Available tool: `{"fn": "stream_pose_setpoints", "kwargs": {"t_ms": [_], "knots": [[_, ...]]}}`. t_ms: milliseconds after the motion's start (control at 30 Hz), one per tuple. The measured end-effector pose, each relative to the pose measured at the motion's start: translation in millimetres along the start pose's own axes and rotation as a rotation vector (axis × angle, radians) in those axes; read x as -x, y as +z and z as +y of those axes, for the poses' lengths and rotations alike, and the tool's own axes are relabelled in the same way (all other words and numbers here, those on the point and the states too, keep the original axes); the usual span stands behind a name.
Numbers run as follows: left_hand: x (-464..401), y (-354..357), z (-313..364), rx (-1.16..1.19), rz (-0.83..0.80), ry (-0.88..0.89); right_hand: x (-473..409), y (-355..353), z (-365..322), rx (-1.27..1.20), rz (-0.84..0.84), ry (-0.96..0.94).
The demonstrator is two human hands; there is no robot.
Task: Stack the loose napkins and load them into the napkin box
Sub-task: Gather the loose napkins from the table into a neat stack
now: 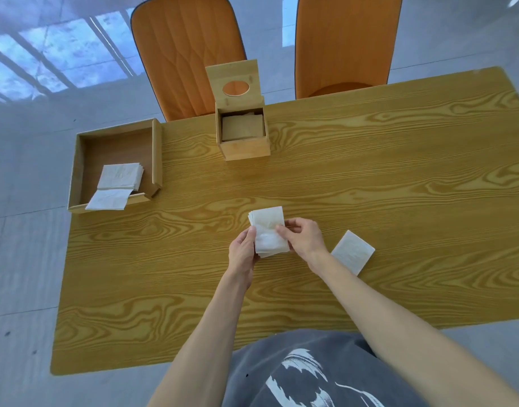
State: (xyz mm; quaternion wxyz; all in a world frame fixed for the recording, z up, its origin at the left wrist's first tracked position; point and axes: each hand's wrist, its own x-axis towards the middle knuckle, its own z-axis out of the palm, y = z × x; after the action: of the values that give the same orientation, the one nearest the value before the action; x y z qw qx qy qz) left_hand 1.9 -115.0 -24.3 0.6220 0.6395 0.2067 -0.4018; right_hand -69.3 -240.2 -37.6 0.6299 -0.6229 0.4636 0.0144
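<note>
The stack of napkins sat in both hands above the middle of the table, its long side running away from the person and leaning a little to the left. The left hand pinched its left edge, thumb on top; the right hand closed on the right edge, fingers curled over it. The sheets were fanned unevenly at the far end. A second small pile lay flat just right of the right wrist, turned cornerwise. The napkin box stood at the far edge with its lid tipped up and back — some napkins already lay inside, dim in shadow. Bare tabletop lay open between hands and box. At the left edge the wooden tray overhung the table, holding more napkins, one draped over its near rim. Two orange chairs stood beyond — their tops cut off.
</note>
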Motion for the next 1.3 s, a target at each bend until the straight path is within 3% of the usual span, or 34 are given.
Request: {"fn": "stream_pose_setpoints", "kwargs": {"t_ms": [300, 633, 1033, 1300], "knots": [[0.1, -0.9, -5.9, -0.041, -0.031, 0.001, 8.4, 6.1, -7.0, 0.411, 0.191, -0.124], [6.9, 3.2, -10.6, -0.100, -0.046, 0.003, 30.9, -21.8, 6.6, 0.429, 0.321, -0.099], [19.0, 17.9, -24.9, -0.217, -0.124, -0.005, 69.5, -79.0, 43.5, 0.411, 0.613, 0.145], [28.4, 24.1, -29.2, -0.255, -0.166, -0.004, 73.2, -80.5, 49.9, 0.385, 0.635, 0.284]]}}
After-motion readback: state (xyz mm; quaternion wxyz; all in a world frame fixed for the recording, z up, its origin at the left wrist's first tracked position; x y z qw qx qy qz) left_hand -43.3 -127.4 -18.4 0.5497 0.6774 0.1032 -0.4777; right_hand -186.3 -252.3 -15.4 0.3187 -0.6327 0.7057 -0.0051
